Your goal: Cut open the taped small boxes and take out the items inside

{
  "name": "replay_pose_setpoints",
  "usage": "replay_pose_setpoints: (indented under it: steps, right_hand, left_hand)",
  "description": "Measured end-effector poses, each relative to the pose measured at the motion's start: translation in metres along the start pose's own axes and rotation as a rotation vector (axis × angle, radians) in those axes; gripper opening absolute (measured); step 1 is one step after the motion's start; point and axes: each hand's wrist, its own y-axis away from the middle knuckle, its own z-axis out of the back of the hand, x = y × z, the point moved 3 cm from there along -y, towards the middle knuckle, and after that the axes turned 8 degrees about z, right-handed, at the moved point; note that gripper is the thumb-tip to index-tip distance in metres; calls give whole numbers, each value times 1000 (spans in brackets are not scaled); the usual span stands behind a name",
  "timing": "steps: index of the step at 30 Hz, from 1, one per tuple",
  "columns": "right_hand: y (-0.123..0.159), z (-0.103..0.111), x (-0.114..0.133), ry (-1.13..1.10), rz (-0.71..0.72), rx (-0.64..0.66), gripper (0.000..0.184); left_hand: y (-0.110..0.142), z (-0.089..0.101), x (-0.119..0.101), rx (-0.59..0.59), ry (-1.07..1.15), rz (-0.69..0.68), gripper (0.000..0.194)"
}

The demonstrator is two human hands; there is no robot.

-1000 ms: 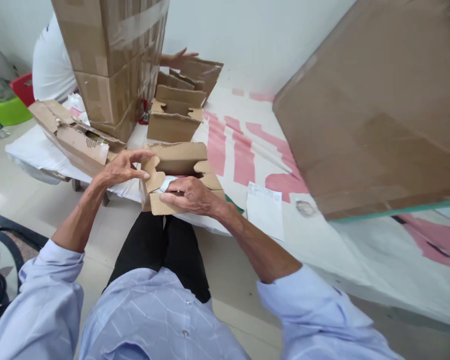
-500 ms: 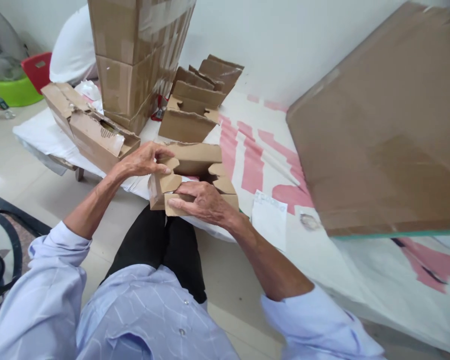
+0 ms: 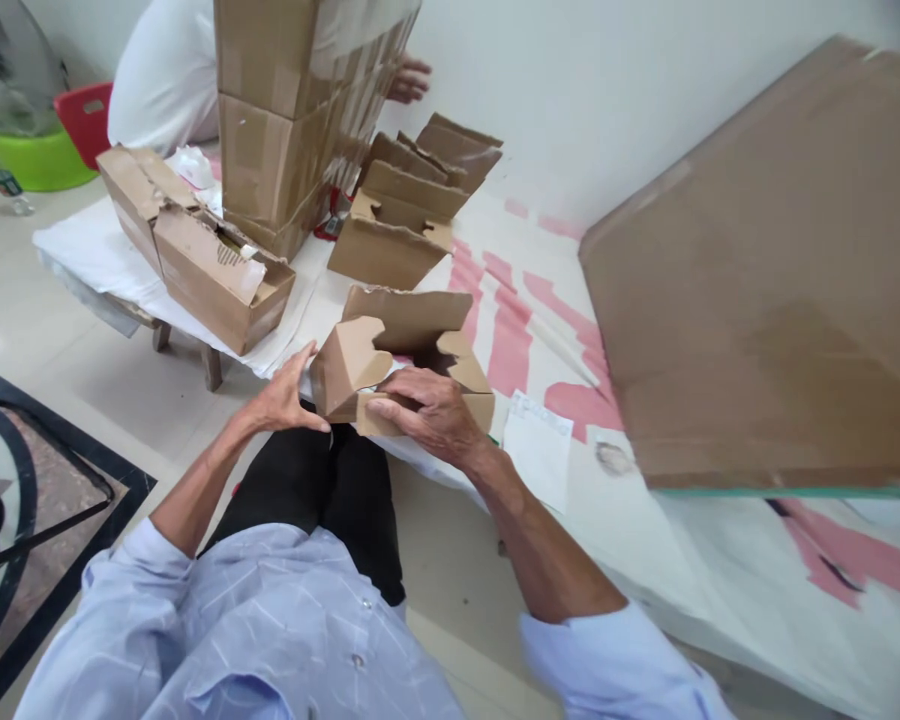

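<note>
A small brown cardboard box (image 3: 337, 380) stands at the table's near edge in front of me, its top flaps raised and notched side flaps sticking up. My right hand (image 3: 431, 408) grips the near wall of the box, fingers over its top edge and thumb on the outside. Beside the box's left end is my left hand (image 3: 289, 398), with thumb and fingers spread apart. Its fingertips are close to the cardboard; whether they touch it I cannot tell. The box's inside is mostly hidden by flaps and my right hand.
Behind stand several opened cartons (image 3: 397, 240) and a tall stack of taped boxes (image 3: 270, 150). A torn long carton (image 3: 210, 270) lies left. A large cardboard sheet (image 3: 765, 300) rises right, near a white paper (image 3: 538, 450). Another person's hand (image 3: 411, 80) shows behind the stack.
My left hand has let go of the left flaps and moved down to the box's left end. My right hand keeps its grip. Another person's hand has appeared behind the stack.
</note>
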Motion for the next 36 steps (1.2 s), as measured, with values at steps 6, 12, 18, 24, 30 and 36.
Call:
replay_pose_setpoints:
  steps: [6,12,18,24,30,36]
  right_hand:
    - [10,26,-2,-39,-55,-54,36]
    - [23,50,-2,-116,-153,-94,41]
    - [26,35,3,-89,-120,-128,22]
    - [17,7,18,44,72,-7,24]
    - [14,-13,33,208,143,63,25]
    - [18,-4,33,218,136,79,49]
  left_hand:
    - [1,-32,-12,-137,-90,-87,135]
    - [2,-33,-42,-147,-155,-144,126]
    - [3,-27,-35,-120,-172,-146,120]
    - [4,-12,-30,-75,-103,-148,114]
    - [7,3,-69,-6,-197,-291,97]
    - [-5,-1,-80,-10,-319,-284,104]
